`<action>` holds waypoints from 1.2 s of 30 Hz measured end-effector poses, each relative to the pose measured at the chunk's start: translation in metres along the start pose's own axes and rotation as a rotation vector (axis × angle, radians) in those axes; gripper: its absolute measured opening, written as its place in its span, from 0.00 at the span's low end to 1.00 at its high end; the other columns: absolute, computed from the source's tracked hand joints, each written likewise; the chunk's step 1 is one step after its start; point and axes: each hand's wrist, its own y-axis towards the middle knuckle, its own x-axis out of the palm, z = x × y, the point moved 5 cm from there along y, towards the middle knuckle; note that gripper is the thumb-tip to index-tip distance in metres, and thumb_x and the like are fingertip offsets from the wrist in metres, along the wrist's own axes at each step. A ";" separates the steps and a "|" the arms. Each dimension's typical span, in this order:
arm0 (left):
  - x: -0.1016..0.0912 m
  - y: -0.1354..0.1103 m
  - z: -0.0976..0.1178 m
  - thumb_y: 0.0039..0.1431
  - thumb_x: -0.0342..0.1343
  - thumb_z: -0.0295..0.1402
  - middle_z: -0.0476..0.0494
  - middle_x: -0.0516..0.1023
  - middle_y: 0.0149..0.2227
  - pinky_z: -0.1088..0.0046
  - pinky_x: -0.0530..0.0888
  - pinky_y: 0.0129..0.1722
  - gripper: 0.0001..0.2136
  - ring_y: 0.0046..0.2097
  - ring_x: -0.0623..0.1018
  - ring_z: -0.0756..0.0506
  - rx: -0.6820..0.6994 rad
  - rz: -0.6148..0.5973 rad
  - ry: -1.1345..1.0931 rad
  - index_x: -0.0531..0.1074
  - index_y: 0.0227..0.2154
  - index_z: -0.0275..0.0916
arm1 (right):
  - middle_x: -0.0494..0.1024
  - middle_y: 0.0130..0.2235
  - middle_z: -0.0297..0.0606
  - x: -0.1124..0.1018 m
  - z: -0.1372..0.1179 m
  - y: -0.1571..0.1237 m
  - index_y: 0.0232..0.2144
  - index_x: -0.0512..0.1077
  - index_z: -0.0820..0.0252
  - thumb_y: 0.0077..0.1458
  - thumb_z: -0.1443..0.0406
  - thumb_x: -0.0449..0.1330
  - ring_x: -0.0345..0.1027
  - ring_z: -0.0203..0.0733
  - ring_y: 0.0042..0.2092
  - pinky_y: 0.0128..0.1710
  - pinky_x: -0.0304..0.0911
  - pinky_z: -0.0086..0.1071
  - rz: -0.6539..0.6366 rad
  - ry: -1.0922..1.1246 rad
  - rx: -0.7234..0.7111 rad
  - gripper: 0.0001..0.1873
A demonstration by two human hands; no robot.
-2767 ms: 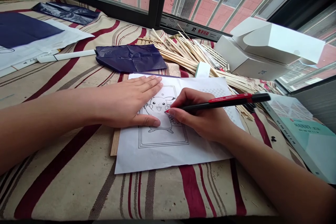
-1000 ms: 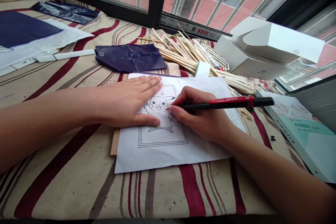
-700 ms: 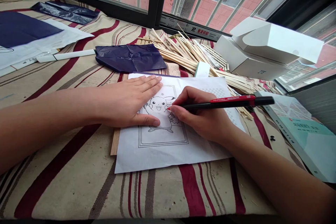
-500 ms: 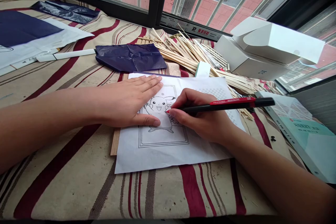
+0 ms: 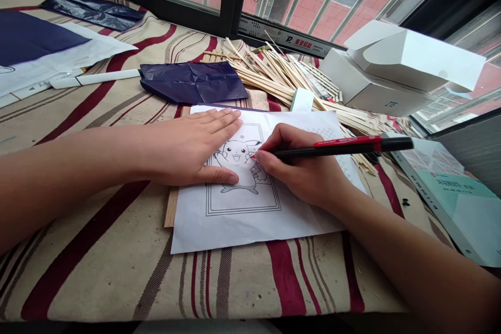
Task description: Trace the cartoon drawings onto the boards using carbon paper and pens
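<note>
A white sheet of paper [image 5: 235,232] printed with a Pikachu line drawing [image 5: 238,177] inside a rectangular frame lies before me. My left hand [image 5: 195,143] rests flat on its left part, fingers stretched out and thumb across the figure's belly. In my right hand [image 5: 301,164] is a black pen with a red clip [image 5: 344,146], held slanting. Its red tip is at the figure's cheek and arm, on the right side; whether it touches the paper I cannot tell. Under the sheet, a wooden board [image 5: 171,209] shows at the left edge.
Dark blue carbon paper [image 5: 193,82] lies behind the sheet, beside a white cutter-like tool [image 5: 97,78]. Thin wooden strips [image 5: 274,70] are piled near the window. To the right are a white box [image 5: 376,83] and a book [image 5: 454,193]. Striped cloth [image 5: 117,271] covers the surface.
The pen tip has shifted slightly up and to the right on the drawing, along with my right hand. My left hand stays flat in place; the whole view has shifted a little.
</note>
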 end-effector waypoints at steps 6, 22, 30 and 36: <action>0.003 0.002 -0.004 0.64 0.42 0.68 0.36 0.36 0.80 0.54 0.46 0.77 0.52 0.79 0.45 0.28 0.013 0.023 -0.038 0.42 0.78 0.34 | 0.74 0.26 0.30 -0.002 -0.003 0.001 0.26 0.68 0.56 0.56 0.67 0.66 0.60 0.35 0.27 0.27 0.55 0.32 0.030 -0.038 0.009 0.11; 0.000 0.000 -0.001 0.65 0.43 0.66 0.33 0.36 0.80 0.58 0.44 0.77 0.51 0.80 0.45 0.32 -0.008 -0.011 0.014 0.42 0.78 0.30 | 0.75 0.26 0.30 -0.003 0.003 0.001 0.27 0.68 0.56 0.57 0.65 0.65 0.64 0.35 0.28 0.29 0.60 0.33 0.060 0.077 0.023 0.10; 0.000 0.000 -0.001 0.66 0.40 0.66 0.33 0.36 0.80 0.59 0.46 0.77 0.50 0.80 0.46 0.34 -0.009 -0.010 0.062 0.43 0.78 0.31 | 0.72 0.26 0.29 0.001 0.001 0.001 0.28 0.70 0.57 0.56 0.63 0.67 0.59 0.34 0.27 0.27 0.55 0.32 -0.009 0.038 0.005 0.09; 0.000 0.000 0.000 0.67 0.42 0.65 0.32 0.36 0.80 0.59 0.46 0.76 0.50 0.80 0.46 0.35 0.003 -0.004 0.061 0.43 0.78 0.30 | 0.72 0.26 0.29 0.000 0.001 0.002 0.26 0.69 0.57 0.55 0.64 0.66 0.58 0.34 0.27 0.27 0.55 0.32 0.019 0.032 0.014 0.10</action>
